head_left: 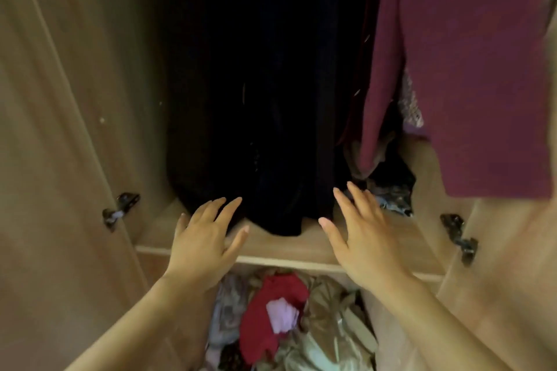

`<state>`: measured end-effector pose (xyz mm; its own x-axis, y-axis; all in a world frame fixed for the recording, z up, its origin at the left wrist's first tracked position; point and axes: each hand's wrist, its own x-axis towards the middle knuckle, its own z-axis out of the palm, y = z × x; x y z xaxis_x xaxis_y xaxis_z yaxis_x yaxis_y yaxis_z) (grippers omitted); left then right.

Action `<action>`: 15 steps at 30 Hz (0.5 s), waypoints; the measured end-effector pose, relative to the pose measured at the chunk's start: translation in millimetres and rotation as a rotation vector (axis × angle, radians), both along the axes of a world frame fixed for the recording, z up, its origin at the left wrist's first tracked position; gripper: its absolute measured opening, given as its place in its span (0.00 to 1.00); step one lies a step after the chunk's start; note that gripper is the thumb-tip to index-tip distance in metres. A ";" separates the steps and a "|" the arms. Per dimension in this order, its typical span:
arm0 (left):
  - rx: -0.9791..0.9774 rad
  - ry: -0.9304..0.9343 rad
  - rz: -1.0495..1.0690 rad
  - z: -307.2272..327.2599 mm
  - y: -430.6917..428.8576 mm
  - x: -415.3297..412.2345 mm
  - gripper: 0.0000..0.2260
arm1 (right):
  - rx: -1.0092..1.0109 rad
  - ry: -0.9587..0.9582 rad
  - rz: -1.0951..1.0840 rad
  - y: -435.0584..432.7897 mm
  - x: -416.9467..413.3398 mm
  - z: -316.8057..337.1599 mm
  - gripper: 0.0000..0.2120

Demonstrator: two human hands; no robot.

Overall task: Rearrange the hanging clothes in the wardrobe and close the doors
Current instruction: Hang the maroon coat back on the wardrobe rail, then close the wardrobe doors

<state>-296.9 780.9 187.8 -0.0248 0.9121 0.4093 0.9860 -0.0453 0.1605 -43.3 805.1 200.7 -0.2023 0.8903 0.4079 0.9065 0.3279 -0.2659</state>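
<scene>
**Wardrobe tidy, hems stage, doors not shut yet**

Both grips are wide and holding nothing right now. Left hand (208, 238) is spread flat with the fingers reaching the bottom edge of the black clothes (265, 99), which hang in the middle and bunch up where they meet the shelf (271, 245). Right hand (358, 229) is spread the same way just right of that bunch, fingertips pointing toward a dark crumpled bit of fabric (391, 193) lying on the shelf further right. I can't tell if either hand is actually pressing on cloth or just hovering over it.

On the right hangs a maroon top (470, 69), nearer the camera than the black stuff and sticking out past the front of the wardrobe a bit. Rail and hangers are out of view, so I can't say how neatly things sit up top.

Progress-wise I'd call it somewhere in the middle. The clothes look grouped, dark ones together and maroon on the right, but the hems spill onto the shelf. Left door (45, 159) and right door (512, 265) are both wide open, hinges showing. Below the shelf there's a heap of loose clothes (283, 325), red piece on top. The maroon top probably needs pushing in before the doors swing shut, otherwise it could get caught.
</scene>
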 end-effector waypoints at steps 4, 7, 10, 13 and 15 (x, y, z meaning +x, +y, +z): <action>0.020 0.028 0.025 -27.5 -52.8 -24.0 0.26 | -0.052 -0.084 0.090 -38.2 -36.7 -40.0 0.38; 0.001 0.031 0.047 -51.1 -99.6 -46.8 0.23 | -0.082 -0.133 0.136 -73.5 -71.0 -59.8 0.35; -0.062 0.014 0.086 -73.5 -152.5 -76.7 0.23 | -0.122 -0.135 0.209 -111.9 -109.6 -81.1 0.34; -0.114 -0.003 0.137 -89.4 -207.9 -110.3 0.24 | -0.164 -0.119 0.256 -152.3 -152.1 -93.2 0.33; -0.132 -0.032 0.172 -96.6 -243.9 -134.6 0.25 | -0.164 -0.098 0.288 -178.8 -182.7 -98.4 0.34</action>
